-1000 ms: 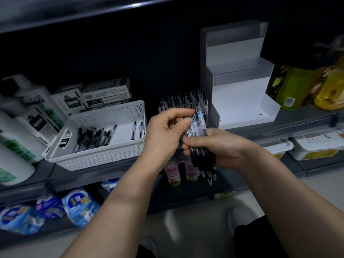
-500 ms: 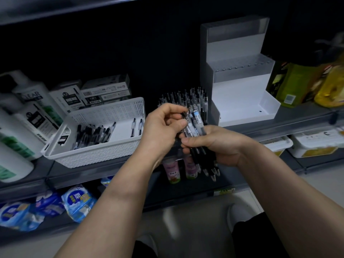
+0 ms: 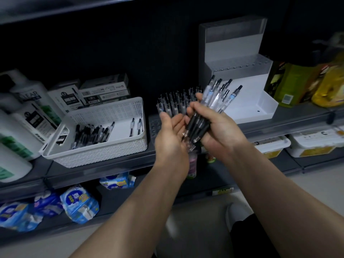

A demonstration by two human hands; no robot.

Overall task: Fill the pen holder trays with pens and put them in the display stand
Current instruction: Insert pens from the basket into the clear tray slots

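The right hand has its grip curled tight round a bundle of pens, tops fanned up and to the right. Six tops show, but the fingers hide the barrels, so the true count is unclear. The left hand lies flat-fingered, holding nothing, its palm at the pen tips; whether they touch cannot be told. Behind both hands, one tray of upright pens stands on the shelf, half hidden. One white stand sits just to its right. One basket to the left holds a blurred dark heap of pens and two apart.
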